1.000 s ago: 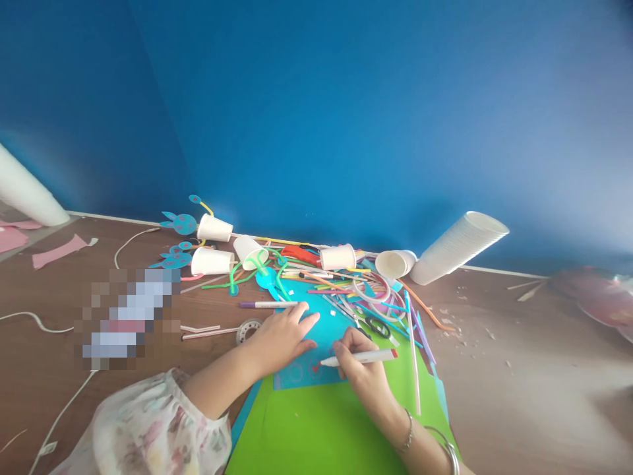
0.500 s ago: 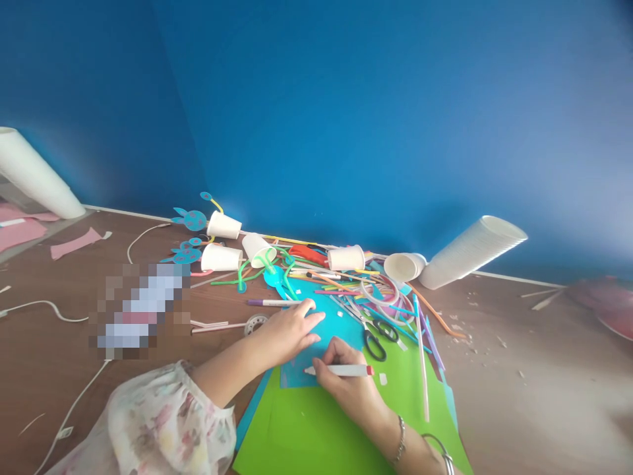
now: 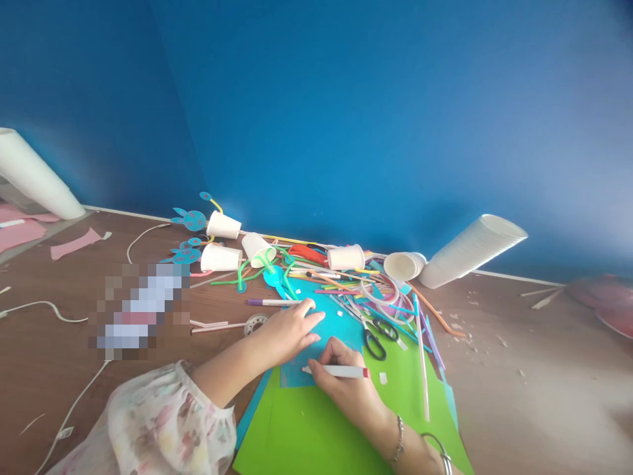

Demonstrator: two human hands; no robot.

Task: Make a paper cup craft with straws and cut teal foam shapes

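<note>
My right hand (image 3: 349, 379) grips a white marker (image 3: 346, 372) with a red end, its tip at the lower left part of a blue paper sheet (image 3: 341, 330). Spread flat on that same sheet, my left hand (image 3: 293, 333) has its fingers apart and holds nothing. Under the blue sheet lies a larger green sheet (image 3: 291, 429). Black-handled scissors (image 3: 374, 344) rest just beyond my right hand. Another marker with a purple end (image 3: 271, 303) lies behind my left hand, and a roll of tape (image 3: 256, 323) sits beside my left wrist.
Paper cups (image 3: 221, 257) lie along the wall, some with blue paper rabbit heads (image 3: 192, 220). Drinking straws (image 3: 346, 284) are heaped behind the sheets. A tall cup stack (image 3: 475, 251) leans at right. A white cable (image 3: 74, 409) runs along the left, near pink paper (image 3: 74, 244).
The marker in my right hand has shifted slightly to the left. My left hand has stayed in place.
</note>
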